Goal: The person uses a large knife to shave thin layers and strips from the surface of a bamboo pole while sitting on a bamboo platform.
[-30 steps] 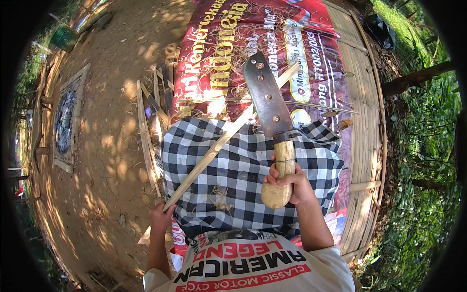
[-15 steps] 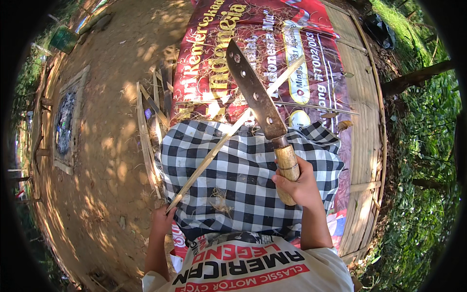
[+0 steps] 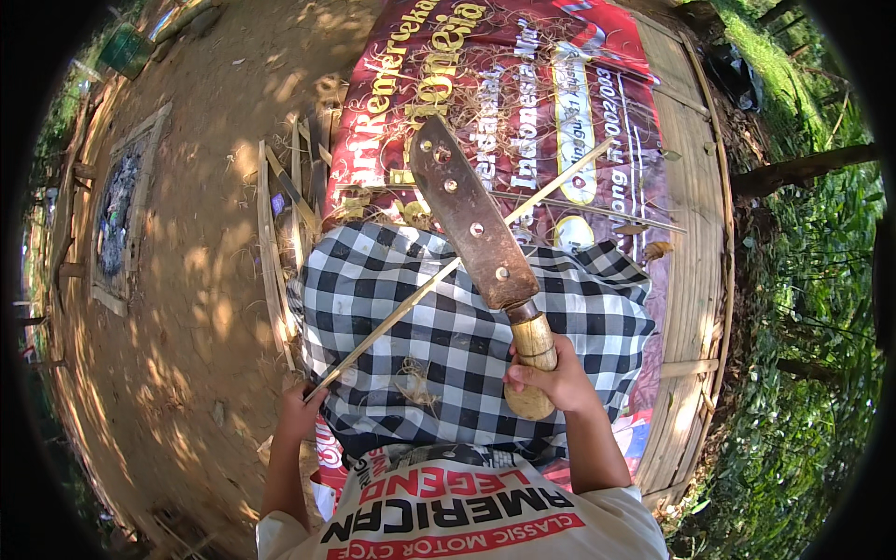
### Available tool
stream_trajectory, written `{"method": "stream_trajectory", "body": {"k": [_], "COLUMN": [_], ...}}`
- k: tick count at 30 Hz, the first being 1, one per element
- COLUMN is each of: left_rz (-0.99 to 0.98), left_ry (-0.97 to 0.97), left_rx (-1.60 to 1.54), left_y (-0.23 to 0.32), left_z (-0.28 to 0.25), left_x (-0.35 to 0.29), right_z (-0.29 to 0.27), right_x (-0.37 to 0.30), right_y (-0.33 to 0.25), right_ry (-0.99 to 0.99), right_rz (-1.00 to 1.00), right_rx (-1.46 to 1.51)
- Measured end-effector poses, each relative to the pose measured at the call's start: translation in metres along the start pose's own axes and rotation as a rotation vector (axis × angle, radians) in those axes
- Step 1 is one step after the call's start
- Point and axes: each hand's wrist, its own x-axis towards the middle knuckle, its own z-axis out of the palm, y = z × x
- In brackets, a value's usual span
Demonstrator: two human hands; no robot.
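My right hand (image 3: 562, 375) is closed round the pale wooden handle of a machete (image 3: 478, 227), whose broad dark blade has several holes and points up and to the left. Under the blade, a long thin bamboo strip (image 3: 392, 317) runs slantwise from lower left to upper right. Its near end is gripped in my left hand (image 3: 301, 407), low at the left. Whether the blade touches the strip I cannot tell. A black-and-white checked cloth (image 3: 392, 271) covers my lap beneath both, with a small tuft of shavings (image 3: 416, 385) on it.
A red printed banner (image 3: 392, 112) strewn with curly shavings lies ahead on a bamboo platform (image 3: 691, 280). Several split bamboo pieces (image 3: 269, 252) lie at the left on bare earth (image 3: 205, 280). Farther left is a framed ash pit (image 3: 123, 219). Greenery (image 3: 812, 308) borders the right.
The machete and my right hand have come nearer and slightly left, and the blade now looks foreshortened. My left hand and the bamboo strip have shifted slightly.
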Motion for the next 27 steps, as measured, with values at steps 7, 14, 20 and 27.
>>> {"method": "stream_trajectory", "body": {"k": [7, 14, 20, 27], "left_rz": [-0.026, 0.116, 0.035, 0.012], "left_ry": [0.012, 0.028, 0.013, -0.016], "left_rx": [0.152, 0.288, 0.209, 0.171], "left_y": [-0.005, -0.015, -0.003, -0.009], "left_z": [0.005, 0.009, 0.014, 0.014], "left_x": [-0.003, -0.001, -0.002, -0.001], "right_z": [-0.013, 0.021, 0.011, -0.01], "right_x": [0.001, -0.009, -0.019, -0.018], "right_y": [-0.026, 0.024, -0.009, -0.018], "right_ry": [0.097, -0.057, -0.026, 0.268], "right_rz": [-0.139, 0.139, 0.02, -0.132], "right_rx": [0.122, 0.062, -0.094, 0.039]}}
